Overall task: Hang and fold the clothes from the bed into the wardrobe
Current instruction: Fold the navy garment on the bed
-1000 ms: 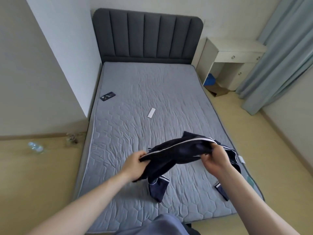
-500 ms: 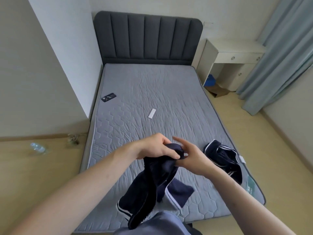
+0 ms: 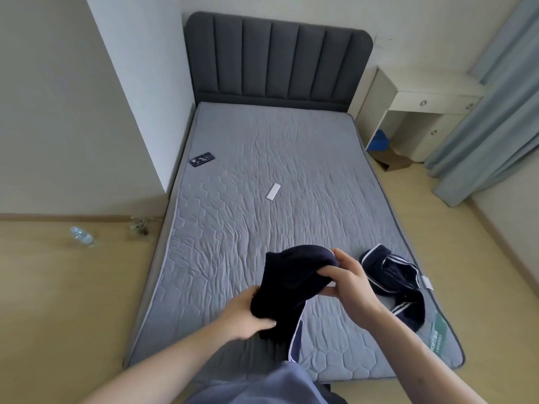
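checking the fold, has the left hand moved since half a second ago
Yes. The left hand has dropped toward the foot of the mattress, farther from the white strip.

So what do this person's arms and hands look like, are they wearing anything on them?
Nothing that shows. Both forearms are bare right to the bottom of the picture: no sleeves, gloves, watch, rings or wristbands visible on the left hand or the right hand. There are no cables or markings either. The only clothing in view is a bluish-grey garment at the bottom edge, on the person's body.
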